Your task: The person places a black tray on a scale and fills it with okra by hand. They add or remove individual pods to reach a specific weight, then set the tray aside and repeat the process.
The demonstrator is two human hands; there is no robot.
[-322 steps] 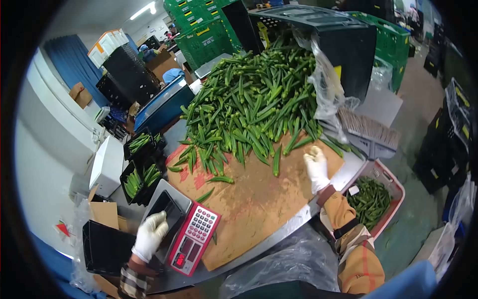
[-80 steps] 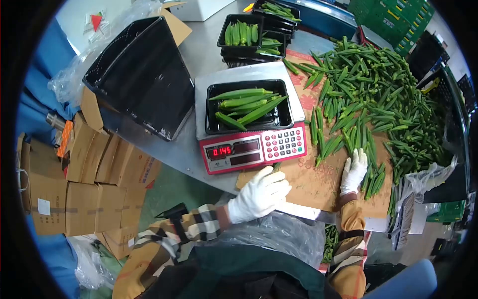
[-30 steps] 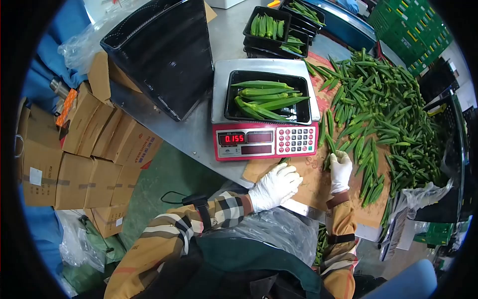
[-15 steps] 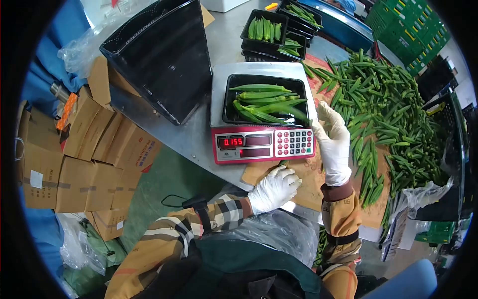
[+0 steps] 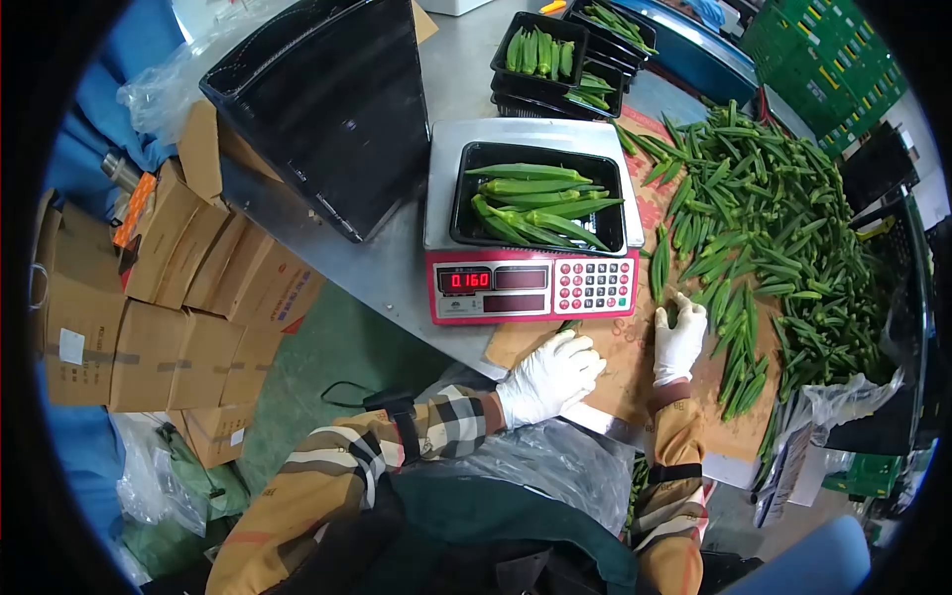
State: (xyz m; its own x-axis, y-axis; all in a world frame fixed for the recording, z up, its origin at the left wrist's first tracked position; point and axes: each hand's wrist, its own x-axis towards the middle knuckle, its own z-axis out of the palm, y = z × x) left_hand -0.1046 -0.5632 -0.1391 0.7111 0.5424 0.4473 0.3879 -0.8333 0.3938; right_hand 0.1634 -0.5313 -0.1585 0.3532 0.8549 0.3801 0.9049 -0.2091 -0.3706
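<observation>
A black tray (image 5: pixel 461 220) of okra pods (image 5: pixel 540 203) rests on a digital scale (image 5: pixel 532 288) with a red front; its display reads 0.160. My left hand (image 5: pixel 551 379), in a white glove, rests closed on the cardboard in front of the scale. A green tip shows just beyond its knuckles; what lies under the fingers is hidden. To the right of the scale, my gloved right hand (image 5: pixel 680 342) is low over the cardboard, finger and thumb closed around a bit of green, apparently an okra pod. Another okra pod (image 5: pixel 659 264) lies just beyond its fingertips.
A large okra heap (image 5: pixel 783 218) spreads over the cardboard (image 5: pixel 620 342) at right. Filled black trays (image 5: pixel 538 79) are stacked behind the scale. A tall stack of black trays (image 5: pixel 327 129) stands left of it. Cardboard boxes (image 5: pixel 149 347) stand at far left, green crates (image 5: pixel 823 69) at back right.
My right hand has drawn back from the tray's right corner to the cardboard beside the scale. The display rose from 0.155 to 0.160. My left hand has stayed in place.
</observation>
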